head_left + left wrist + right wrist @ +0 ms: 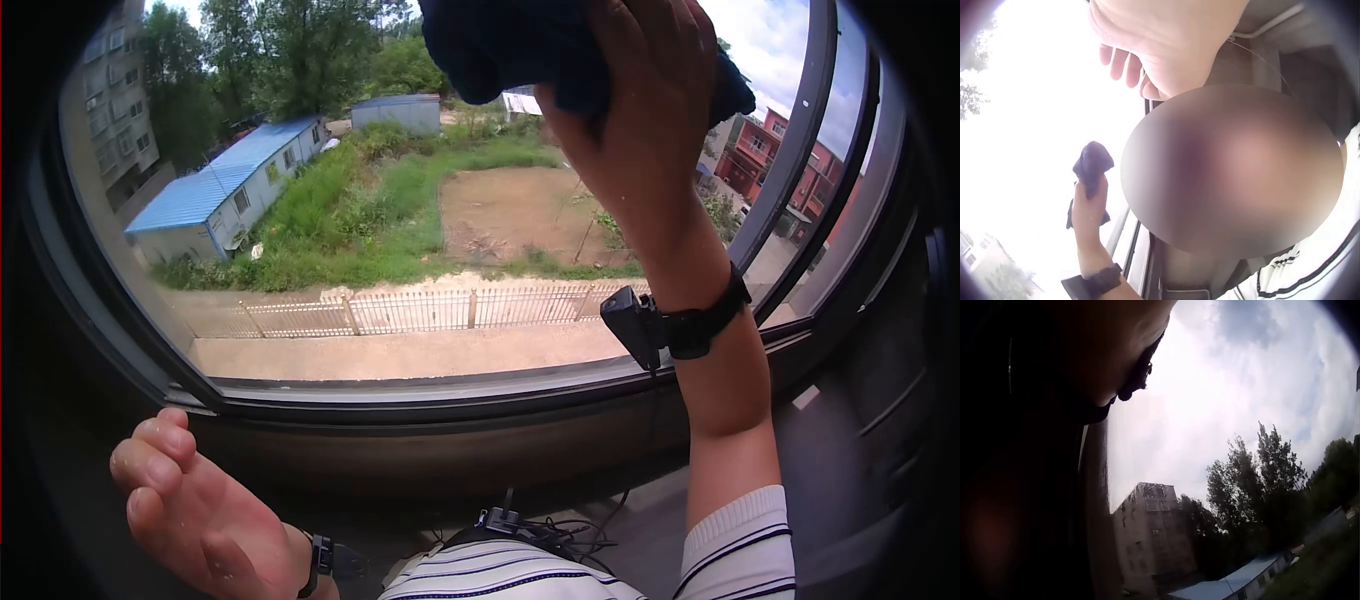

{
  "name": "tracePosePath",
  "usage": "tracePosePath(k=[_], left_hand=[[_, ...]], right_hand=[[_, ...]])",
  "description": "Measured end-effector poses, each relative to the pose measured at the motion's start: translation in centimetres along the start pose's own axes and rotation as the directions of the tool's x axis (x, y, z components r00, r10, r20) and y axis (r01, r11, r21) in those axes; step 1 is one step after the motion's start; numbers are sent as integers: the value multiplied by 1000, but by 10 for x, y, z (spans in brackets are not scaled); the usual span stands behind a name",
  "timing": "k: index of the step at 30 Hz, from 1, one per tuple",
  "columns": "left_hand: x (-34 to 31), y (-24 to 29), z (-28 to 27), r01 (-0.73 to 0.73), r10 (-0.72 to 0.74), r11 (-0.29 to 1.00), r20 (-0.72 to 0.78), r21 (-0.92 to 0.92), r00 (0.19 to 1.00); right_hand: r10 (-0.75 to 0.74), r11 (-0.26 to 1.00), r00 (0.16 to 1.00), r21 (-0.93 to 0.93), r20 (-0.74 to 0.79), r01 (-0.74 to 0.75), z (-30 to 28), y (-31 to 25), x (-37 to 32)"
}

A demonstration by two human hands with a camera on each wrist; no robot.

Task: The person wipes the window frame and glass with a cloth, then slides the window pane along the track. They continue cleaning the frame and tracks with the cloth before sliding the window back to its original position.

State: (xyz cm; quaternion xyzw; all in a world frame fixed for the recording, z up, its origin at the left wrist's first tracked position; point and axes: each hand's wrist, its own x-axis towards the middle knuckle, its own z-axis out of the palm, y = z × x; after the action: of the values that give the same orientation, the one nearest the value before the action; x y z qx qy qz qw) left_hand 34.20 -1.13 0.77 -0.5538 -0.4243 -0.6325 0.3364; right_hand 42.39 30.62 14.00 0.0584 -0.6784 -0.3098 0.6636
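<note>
My right hand [655, 120] is raised high at the window and holds a bunched dark blue cloth [510, 50]. Folds of the cloth stick out on both sides of the hand, and its top runs out of the head view. The left wrist view shows the same cloth [1092, 164] against the bright window. In the right wrist view a dark edge of cloth [1138, 378] shows beside the hand. My left hand [205, 505] is low at the left, below the window frame, palm up with loosely bent fingers and nothing in it.
The dark window frame [400, 408] runs along the bottom of the glass, with upright bars [800, 150] at the right. Black cables [575, 535] lie near my waist. Outside are a fence [420, 312], grass and a blue-roofed building [215, 190].
</note>
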Motion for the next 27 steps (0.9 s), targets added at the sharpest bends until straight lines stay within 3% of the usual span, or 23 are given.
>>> tracePosePath(k=[2,4,7,10,13,16,19,22,23,24,25,26,27], left_hand=[[8,-43,3,33,-42,892,10,451,999],[16,-87,8,-25,8,815,32,580,999],[25,-128,5,-73,77,734,24,675,997],[29,-151,6,-76,122,705,-15,705,992],[24,-167,7,-127,151,604,44,787,988],[24,-173,9,-155,177,529,70,834,982],[25,-173,8,-152,178,527,67,836,982],[29,-172,7,-163,184,534,74,830,980],[30,-173,5,-168,186,535,78,828,979],[30,-172,5,-166,181,540,79,825,980],[30,-171,6,-157,178,537,71,828,981],[31,-171,6,-151,178,536,64,831,982],[31,-172,5,-153,181,538,63,829,982]], right_hand=[[-34,999,999,-8,35,34,0,-21,-30],[-33,997,987,79,155,21,-11,-52,-74],[-151,982,938,158,311,106,-33,-84,-149],[-328,937,850,255,413,238,-59,-82,-204],[-415,904,829,273,374,329,-70,-61,-217],[-420,907,821,209,387,366,-68,-45,-193],[-313,948,900,155,302,278,-49,-17,-144],[-152,988,964,41,220,146,-40,40,-46],[-93,995,986,39,141,88,-33,64,-21],[-284,950,952,98,-110,295,-28,97,17],[-130,990,980,-65,-148,122,-19,126,37],[246,966,961,118,-130,-231,-20,128,59],[219,976,960,23,-174,-219,-19,150,76]])
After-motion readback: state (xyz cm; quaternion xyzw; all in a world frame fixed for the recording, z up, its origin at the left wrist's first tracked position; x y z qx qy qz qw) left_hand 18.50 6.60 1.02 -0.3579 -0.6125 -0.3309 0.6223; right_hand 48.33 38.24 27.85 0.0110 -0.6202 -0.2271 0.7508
